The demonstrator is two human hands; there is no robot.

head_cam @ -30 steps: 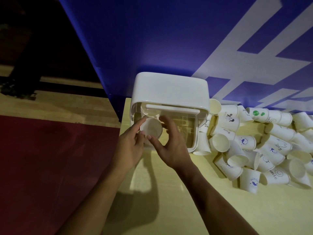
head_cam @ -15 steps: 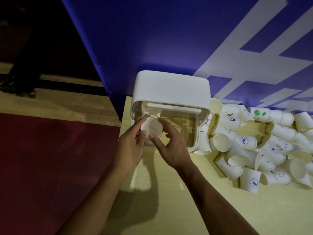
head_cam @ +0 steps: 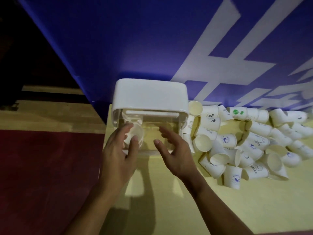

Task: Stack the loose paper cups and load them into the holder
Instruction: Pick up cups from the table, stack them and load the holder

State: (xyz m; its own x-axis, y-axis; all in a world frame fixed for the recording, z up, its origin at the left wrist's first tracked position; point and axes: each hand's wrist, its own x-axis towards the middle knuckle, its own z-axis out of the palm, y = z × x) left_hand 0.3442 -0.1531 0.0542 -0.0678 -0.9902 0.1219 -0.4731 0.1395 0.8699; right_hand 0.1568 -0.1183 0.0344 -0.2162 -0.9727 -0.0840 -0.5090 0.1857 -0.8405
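One stack of cups (head_cam: pixel 135 131) lies inside the holder (head_cam: pixel 150 95), in its left part, seen through the clear front. Its long axis runs away from me toward the back of the holder, and its round near end faces me; blur hides whether that end is a base or a mouth. The holder, white-topped, stands at the far left corner of a pale yellow table (head_cam: pixel 169 200), against a blue wall panel (head_cam: pixel 127 39) with broad white marks. Many loose cups (head_cam: pixel 225 141) lie heaped on the table just right of the holder, most on their sides, pointing every way. Left of the table: a strip of wooden floor (head_cam: pixel 50 116) and a dark red mat (head_cam: pixel 42 167). My left hand (head_cam: pixel 116 160) reaches forward, back upward, thumb and fingers lightly curled about the near end of the stack. My right hand (head_cam: pixel 176 156) hovers before the holder's clear front, right of the stack and apart from it, fingers spread and relaxed, holding nothing
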